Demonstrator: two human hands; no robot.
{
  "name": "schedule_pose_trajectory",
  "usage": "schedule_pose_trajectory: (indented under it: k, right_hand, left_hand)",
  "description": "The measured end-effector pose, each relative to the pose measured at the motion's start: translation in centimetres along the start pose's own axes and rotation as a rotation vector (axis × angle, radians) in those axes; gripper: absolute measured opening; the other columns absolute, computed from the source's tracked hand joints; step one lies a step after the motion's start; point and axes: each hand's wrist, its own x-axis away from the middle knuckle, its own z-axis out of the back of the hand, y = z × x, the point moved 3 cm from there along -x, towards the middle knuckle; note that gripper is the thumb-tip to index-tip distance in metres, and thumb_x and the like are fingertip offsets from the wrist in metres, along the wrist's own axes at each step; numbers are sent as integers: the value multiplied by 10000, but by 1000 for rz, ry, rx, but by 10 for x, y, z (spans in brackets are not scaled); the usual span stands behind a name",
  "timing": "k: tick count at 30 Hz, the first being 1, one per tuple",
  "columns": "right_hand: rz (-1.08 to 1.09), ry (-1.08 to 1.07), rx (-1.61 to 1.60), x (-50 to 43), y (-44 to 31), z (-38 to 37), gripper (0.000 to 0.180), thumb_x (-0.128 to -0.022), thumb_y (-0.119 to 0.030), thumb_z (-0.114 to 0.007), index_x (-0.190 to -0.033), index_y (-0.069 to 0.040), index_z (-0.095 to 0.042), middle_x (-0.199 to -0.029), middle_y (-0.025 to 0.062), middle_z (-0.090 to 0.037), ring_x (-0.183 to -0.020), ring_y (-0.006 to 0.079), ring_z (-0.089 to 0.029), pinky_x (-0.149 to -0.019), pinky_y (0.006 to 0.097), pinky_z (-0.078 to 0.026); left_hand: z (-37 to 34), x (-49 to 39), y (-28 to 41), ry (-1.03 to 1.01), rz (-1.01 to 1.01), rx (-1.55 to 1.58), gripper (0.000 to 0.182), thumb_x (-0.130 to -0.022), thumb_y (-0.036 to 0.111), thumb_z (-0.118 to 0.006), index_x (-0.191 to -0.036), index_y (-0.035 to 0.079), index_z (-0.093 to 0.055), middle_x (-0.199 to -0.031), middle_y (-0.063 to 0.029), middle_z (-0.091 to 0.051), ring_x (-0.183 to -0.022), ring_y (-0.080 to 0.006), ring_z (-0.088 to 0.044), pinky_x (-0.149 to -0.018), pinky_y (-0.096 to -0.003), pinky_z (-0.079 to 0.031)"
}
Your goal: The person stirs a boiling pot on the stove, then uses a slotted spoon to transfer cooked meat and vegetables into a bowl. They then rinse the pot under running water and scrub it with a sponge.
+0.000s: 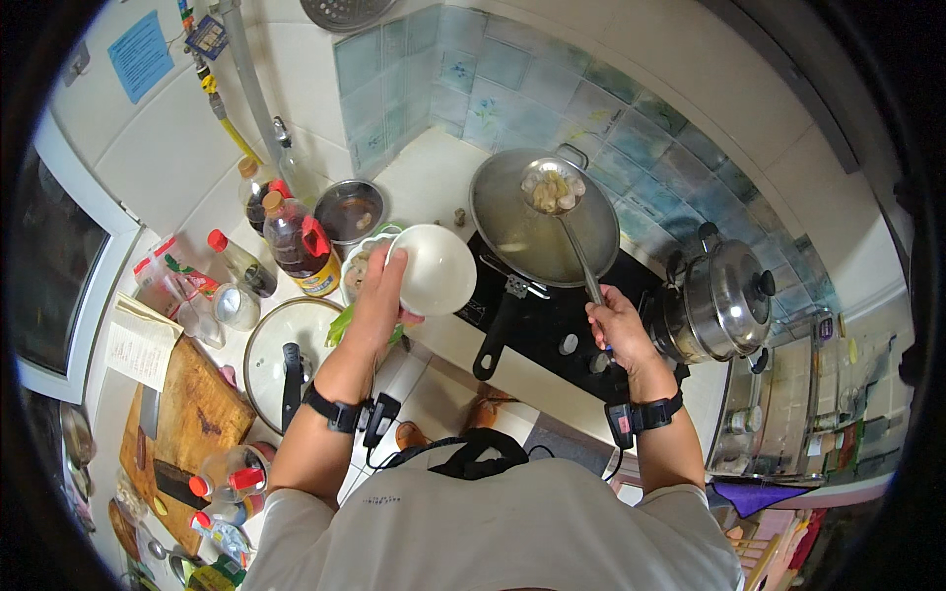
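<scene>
My right hand [619, 325] grips the metal handle of a skimmer ladle [578, 247]. Pale chunks of food [553, 190], perhaps meat, fill its bowl above a wide wok [510, 221]. Cloudy liquid covers the inside of the wok, which sits on a black gas stove [543, 332]. In my left hand [378, 295] is a white bowl [436, 267], tilted so that its bare inside shows. Just behind that hand, a scalloped dish [356, 270] with food in it is partly hidden, and green leaves [340, 325] show below.
Right of the wok stands a lidded steel pot [728, 295]. On the left are sauce bottles [295, 236], a dark metal bowl [351, 210] and a glass lid [270, 347]. A cleaver [150, 414] lies on a wooden cutting board [211, 399]. The wok's black handle [497, 340] juts towards me.
</scene>
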Motion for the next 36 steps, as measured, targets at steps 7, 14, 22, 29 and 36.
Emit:
schedule_pose_trajectory:
  k: [7, 14, 22, 29, 36]
  right_hand:
    - [-6, 40, 123, 7, 8, 19, 243, -926, -79, -563, -1155, -34, -494, -707, -8, -485, -436, 65, -428, -375, 220, -341]
    - [-51, 38, 76, 24, 12, 20, 256, -935, -76, -551, -1181, -38, -489, -698, -9, -475, -453, 69, -424, -384, 229, -342]
    - [68, 19, 149, 75, -12, 11, 355, -943, -37, -528, -1285, -48, -432, -714, -11, -455, -489, 50, -426, -412, 220, -328]
    - [255, 161, 727, 99, -17, -1, 484, -895, -54, -591, -1345, -50, -414, -994, 196, -629, -798, 384, -646, -754, 407, -506]
    - [476, 309, 838, 105, -24, -4, 490, -896, -78, -579, -1353, -59, -404, -893, 260, -625, -840, 440, -633, -727, 459, -497]
  left_hand:
    - [-39, -60, 4, 47, -28, -181, 540, -965, 496, -475, -1282, 59, -470, -1045, -151, -613, -817, -225, -647, -532, -305, -567]
    - [-64, -102, 6, 60, -57, -443, 645, -930, 575, -477, -1296, 44, -463, -1157, -247, -566, -839, -340, -678, -531, -343, -590]
    - [-97, -149, -17, 71, 58, -482, 771, -883, 640, -513, -1358, 41, -413, -1242, -289, -528, -902, -400, -673, -561, -369, -614]
    - [-121, -159, -33, 88, 103, -286, 761, -889, 628, -521, -1350, 37, -388, -1109, -220, -603, -742, -310, -675, -512, -377, -605]
    - [-115, -152, -46, 40, 96, -20, 679, -935, 569, -493, -1336, 42, -342, -902, -157, -585, -559, -205, -562, -480, -376, -583]
